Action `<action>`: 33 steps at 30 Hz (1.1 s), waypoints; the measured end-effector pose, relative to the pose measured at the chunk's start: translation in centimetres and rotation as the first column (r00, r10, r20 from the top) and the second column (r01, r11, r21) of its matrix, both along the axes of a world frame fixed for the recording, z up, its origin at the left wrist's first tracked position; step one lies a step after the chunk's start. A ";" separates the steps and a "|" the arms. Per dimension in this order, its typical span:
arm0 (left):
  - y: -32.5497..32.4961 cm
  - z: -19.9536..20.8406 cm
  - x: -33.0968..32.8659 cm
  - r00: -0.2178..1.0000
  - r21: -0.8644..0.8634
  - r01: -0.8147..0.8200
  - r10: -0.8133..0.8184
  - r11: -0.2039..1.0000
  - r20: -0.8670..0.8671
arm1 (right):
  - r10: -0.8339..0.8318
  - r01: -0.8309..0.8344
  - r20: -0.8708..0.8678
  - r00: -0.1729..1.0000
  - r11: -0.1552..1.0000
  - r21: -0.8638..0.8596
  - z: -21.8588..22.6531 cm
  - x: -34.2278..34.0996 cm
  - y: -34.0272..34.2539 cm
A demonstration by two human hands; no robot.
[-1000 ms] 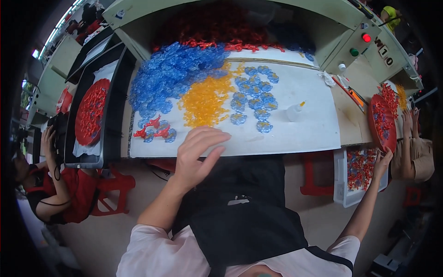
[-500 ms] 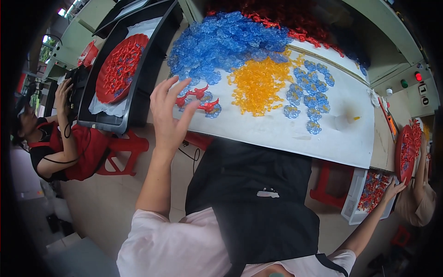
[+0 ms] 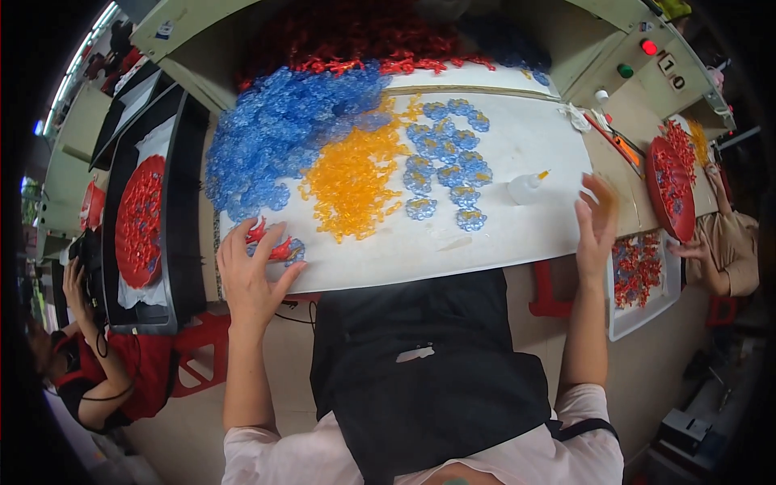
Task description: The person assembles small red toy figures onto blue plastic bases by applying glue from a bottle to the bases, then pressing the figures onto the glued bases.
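My left hand [image 3: 249, 271] is over the left front corner of the white-topped table [image 3: 529, 242], fingers spread and curved. Beneath and beside its fingertips are small red figure-shaped plastic pieces [image 3: 280, 249] on clear blue flower-like pieces [image 3: 297, 252], partly hidden by the fingers. My right hand [image 3: 594, 222] is raised at the table's right edge, thumb and fingers apart, holding nothing. Closest to it on the tabletop is a small white squeeze bottle [image 3: 527, 187] with a yellow tip. Rows of blue pieces with yellow bits [image 3: 465, 172] lie left of the bottle.
A blue heap [image 3: 275, 137] and a yellow heap [image 3: 347, 190] cover the left; red pieces [image 3: 356, 48] are piled behind. At right are tools [image 3: 618, 145], a white bin [image 3: 643, 299] and a red plate [image 3: 669, 182] touched by another person's hand. A black tray [image 3: 184, 218] stands left.
My right hand has left the red plate and come back to the table's right edge. My left hand has moved down over the red pieces. The whole view has shifted.
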State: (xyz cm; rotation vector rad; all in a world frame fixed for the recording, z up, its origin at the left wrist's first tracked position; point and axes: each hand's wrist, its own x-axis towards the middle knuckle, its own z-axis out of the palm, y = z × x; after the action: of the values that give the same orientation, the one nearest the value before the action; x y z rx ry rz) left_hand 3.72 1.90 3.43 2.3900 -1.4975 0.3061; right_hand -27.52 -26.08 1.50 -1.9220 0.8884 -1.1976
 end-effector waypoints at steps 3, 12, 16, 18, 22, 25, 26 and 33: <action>-0.1 -0.9 0.5 0.999 -0.094 0.046 -0.047 0.995 -0.006 | 0.121 -0.130 0.088 0.989 0.986 0.104 -0.6 2.2 0.3; -0.3 -2.4 1.7 0.994 -0.186 0.105 -0.109 0.977 -0.010 | 0.206 -0.201 -0.052 0.977 0.976 0.090 -2.1 3.0 1.5; -2.7 -1.7 0.9 0.983 -0.253 0.170 -0.182 0.953 -0.024 | 0.140 -0.143 -0.119 0.983 0.990 -0.020 -1.4 4.2 1.7; -5.3 -0.7 -0.2 0.973 -0.262 0.207 -0.225 0.943 -0.042 | 0.151 -0.145 -0.225 0.963 0.989 0.043 -1.6 4.6 1.7; -15.8 1.2 -4.7 0.845 -0.306 0.518 -0.533 0.799 0.038 | 0.108 -0.089 -0.191 0.976 0.990 0.109 -2.0 2.8 1.8; -24.7 1.0 -8.7 0.691 -0.306 0.690 -0.723 0.656 0.012 | 0.050 -0.046 -0.035 0.998 0.995 0.091 -1.5 0.7 2.7; -27.5 0.2 -9.8 0.656 -0.328 0.719 -0.755 0.613 0.028 | 0.025 -0.025 0.002 1.000 0.992 0.125 -1.3 0.2 3.1; -38.7 -3.4 -16.8 0.601 -0.336 0.753 -0.799 0.566 0.000 | -0.143 0.131 0.039 0.989 0.966 0.223 -1.7 -4.8 4.4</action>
State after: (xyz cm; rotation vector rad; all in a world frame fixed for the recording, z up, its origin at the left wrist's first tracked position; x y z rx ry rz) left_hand -13.05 -36.84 0.08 1.2700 -2.0712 0.1125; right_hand -32.27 -21.64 -0.17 -1.6664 1.0916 -1.1719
